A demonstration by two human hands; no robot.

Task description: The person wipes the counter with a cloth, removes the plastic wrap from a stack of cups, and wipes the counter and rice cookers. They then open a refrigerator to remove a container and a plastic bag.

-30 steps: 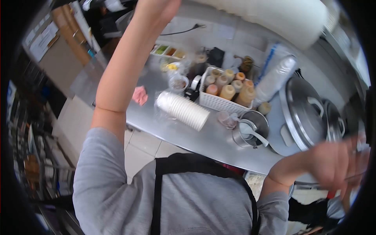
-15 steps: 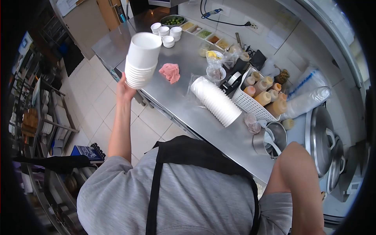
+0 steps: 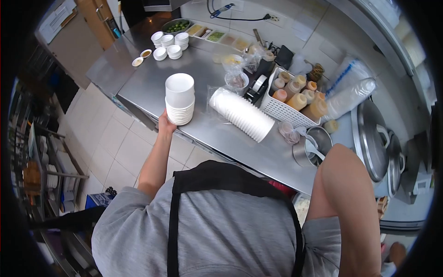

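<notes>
My left hand (image 3: 166, 123) is closed around the lower part of a stack of white disposable cups (image 3: 180, 99), held with their openings up over the front edge of the steel counter (image 3: 198, 74). To the right of that stack, a longer row of nested white cups (image 3: 242, 115) lies on its side, partly in clear plastic wrap. My right arm (image 3: 344, 194) is bent, with its elbow near the steel pots. The right hand is outside the view.
At the back left stand several stacks of small white cups (image 3: 174, 51), two sauce-filled cups (image 3: 141, 58) and a bowl of limes (image 3: 176, 26). A white basket of sauce bottles (image 3: 290, 108), steel pots (image 3: 307, 150) and large lidded pots (image 3: 371, 138) line the right.
My left hand has lowered the stack of cups and brought it nearer my body. The pink cloth, seen before, is now out of sight. Two sauce-filled cups have come into sight.
</notes>
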